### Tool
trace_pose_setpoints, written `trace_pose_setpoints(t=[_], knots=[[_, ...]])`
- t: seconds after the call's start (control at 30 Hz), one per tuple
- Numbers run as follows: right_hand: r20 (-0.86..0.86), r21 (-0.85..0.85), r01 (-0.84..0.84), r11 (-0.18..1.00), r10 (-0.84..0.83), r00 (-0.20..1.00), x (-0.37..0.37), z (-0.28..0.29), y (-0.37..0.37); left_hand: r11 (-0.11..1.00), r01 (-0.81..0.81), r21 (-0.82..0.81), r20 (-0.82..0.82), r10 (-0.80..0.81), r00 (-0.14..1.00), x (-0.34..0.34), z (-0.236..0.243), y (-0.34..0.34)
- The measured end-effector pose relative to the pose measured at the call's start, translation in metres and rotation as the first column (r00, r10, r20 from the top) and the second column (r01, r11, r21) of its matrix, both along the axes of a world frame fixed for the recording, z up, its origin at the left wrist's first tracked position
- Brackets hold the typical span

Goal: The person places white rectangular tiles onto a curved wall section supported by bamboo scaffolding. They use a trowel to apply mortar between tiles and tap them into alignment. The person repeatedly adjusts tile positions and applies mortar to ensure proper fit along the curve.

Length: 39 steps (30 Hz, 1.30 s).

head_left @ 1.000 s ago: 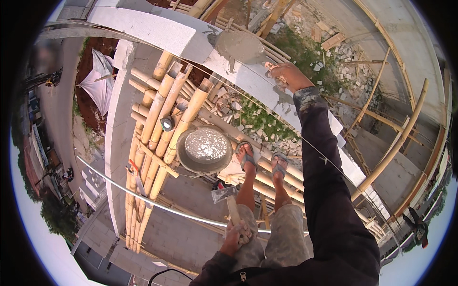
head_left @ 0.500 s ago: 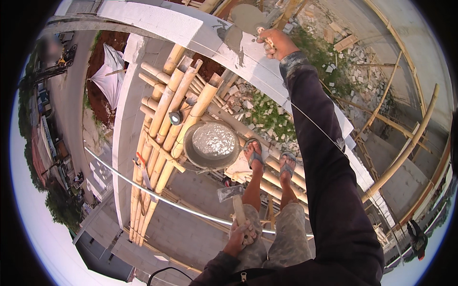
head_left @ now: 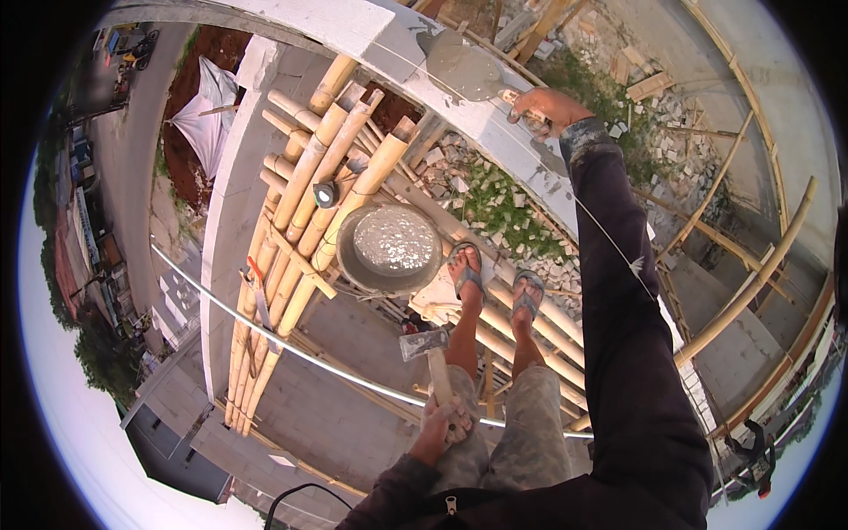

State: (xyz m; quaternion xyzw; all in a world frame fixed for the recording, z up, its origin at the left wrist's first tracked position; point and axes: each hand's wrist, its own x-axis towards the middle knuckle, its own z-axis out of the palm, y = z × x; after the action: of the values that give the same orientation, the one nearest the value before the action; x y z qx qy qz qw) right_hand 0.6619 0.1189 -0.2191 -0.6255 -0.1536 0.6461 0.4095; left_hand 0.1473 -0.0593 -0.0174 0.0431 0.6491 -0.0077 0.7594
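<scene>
Out at the upper right, my right hand is closed around the handle of a trowel. Its broad blade, coated in grey mortar, lies over the top of a white block wall. Smears of wet mortar mark the wall around the blade. Low in front of my body, my left hand grips the wooden handle of a mallet, whose grey block head points away from me. Between the hands and to the left stands a round bucket with wet, shiny mortar inside.
Bamboo poles form the scaffold under the bucket and my sandalled feet. A tape measure and an orange-handled saw lie on the poles. A taut string crosses by my right arm. Rubble and grass lie below, beyond the wall.
My right hand and the trowel have moved right and nearer along the wall top. The mallet in my left hand has tipped up a little. The view has shifted slightly.
</scene>
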Motion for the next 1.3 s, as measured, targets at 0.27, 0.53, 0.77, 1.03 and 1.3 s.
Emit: trace_pose_setpoints(t=[0.27, 0.53, 0.77, 1.03, 1.3], knots=[[0.252, 0.392, -0.077, 0.917, -0.027, 0.967, -0.093, 0.019, -0.160, 0.999, -0.036, 0.026, -0.010, 0.036, 0.999, 0.004, -0.002, -0.015], [0.467, 0.022, 0.291, 0.957, -0.267, 0.843, -0.142, 0.096, -0.249, 0.992, -0.120, 0.040, 0.037, 0.118, 0.992, 0.006, -0.001, -0.037], [0.918, -0.122, -0.077, 0.990, 0.142, 0.369, -0.152, 0.033, -0.245, 0.992, -0.100, 0.073, 0.041, 0.097, 0.994, 0.002, -0.004, -0.050], [-0.025, 0.130, 0.765, 0.631, -0.769, 0.638, -0.157, 0.028, -0.185, 0.989, -0.133, 0.069, 0.049, 0.129, 0.990, -0.002, -0.009, -0.058], [0.502, 0.271, 0.651, 0.709, -0.681, 0.533, -0.212, -0.013, -0.141, 0.999, -0.042, 0.032, 0.045, 0.040, 0.998, 0.001, -0.006, -0.047]])
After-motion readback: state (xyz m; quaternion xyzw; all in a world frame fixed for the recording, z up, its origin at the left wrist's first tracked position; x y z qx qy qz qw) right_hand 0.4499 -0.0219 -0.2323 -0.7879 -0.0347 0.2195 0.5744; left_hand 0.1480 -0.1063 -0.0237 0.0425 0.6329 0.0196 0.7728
